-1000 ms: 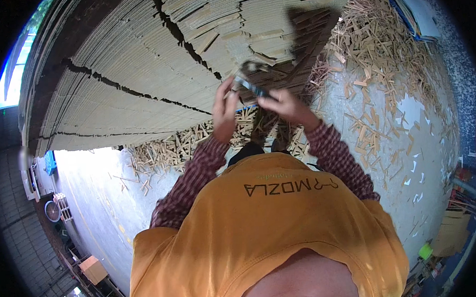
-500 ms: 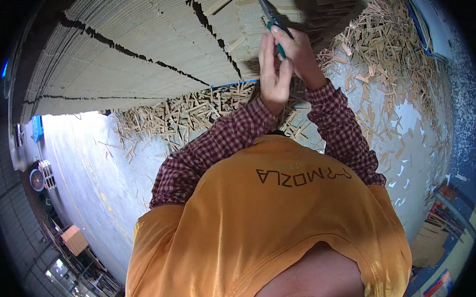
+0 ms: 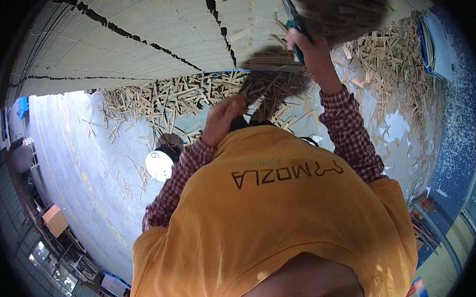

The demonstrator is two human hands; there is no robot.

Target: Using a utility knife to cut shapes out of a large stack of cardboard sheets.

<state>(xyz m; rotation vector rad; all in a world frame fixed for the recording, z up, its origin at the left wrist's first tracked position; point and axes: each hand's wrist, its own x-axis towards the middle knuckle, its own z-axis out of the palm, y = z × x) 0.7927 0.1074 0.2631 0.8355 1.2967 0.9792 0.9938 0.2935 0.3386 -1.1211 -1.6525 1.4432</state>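
Note:
My right hand is closed round the green-and-dark handles of a pair of long-nose pliers, whose tapered metal jaws point up and away. The pliers are over the right part of a big stack of cardboard, its ribbed face crossed by dark jagged gaps. My left hand is apart from the stack, low and close to the front of my orange shirt. Its fingers are bent and partly blurred, so whether they hold anything does not show.
Loose cardboard strips lie heaped on the floor along the stack's near edge. More scraps spread at the right, by a blue-edged white board. A round white object is beside my left forearm. A brown box stands far left.
My left hand has left the pliers and the stack and drawn back toward my body. My right hand, with the pliers, has shifted right. The round white object has come into view.

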